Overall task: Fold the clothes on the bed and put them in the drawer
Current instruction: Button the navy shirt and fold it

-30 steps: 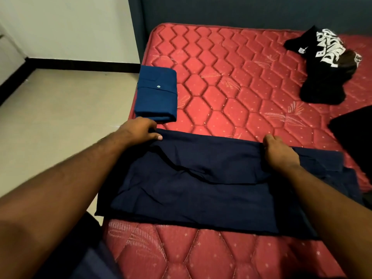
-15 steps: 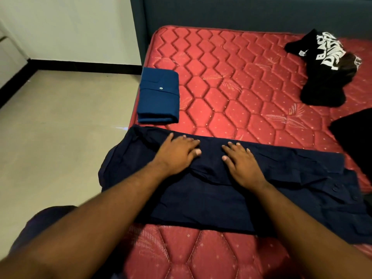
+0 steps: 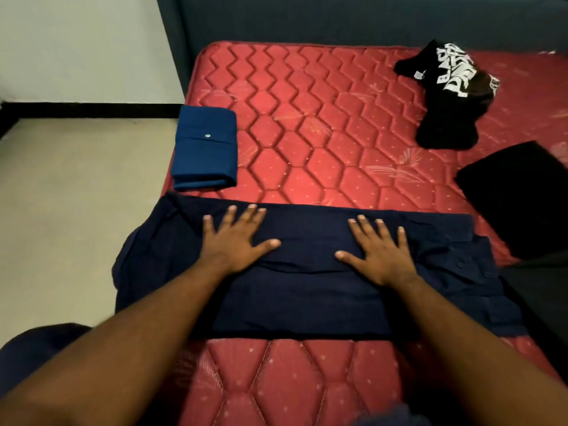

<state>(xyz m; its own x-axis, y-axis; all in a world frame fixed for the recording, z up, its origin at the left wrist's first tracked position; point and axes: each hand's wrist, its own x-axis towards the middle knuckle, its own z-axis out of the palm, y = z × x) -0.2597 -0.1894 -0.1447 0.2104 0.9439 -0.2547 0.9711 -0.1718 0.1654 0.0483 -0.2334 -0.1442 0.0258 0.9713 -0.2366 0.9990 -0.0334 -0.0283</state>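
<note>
The navy garment [image 3: 307,272] lies across the near part of the red mattress [image 3: 322,142], its left end hanging past the mattress edge. A black cloth [image 3: 519,198] to its right is cut off by the frame. Both hands, left hand [image 3: 236,241] and right hand [image 3: 378,253], press flat on the garment, fingers spread. Beyond it lie one folded blue garment [image 3: 204,149] and one crumpled black printed shirt [image 3: 448,96].

Your left hand [image 3: 236,244] and right hand [image 3: 379,252] are bare; no rings show on the fingers [image 3: 229,215], and short, pale nails tip each one; back from the fingers, both wrists and forearms [image 3: 144,321] carry no sleeve, watch or band; dark navy clothing [image 3: 37,348] shows beside your left forearm.
</note>
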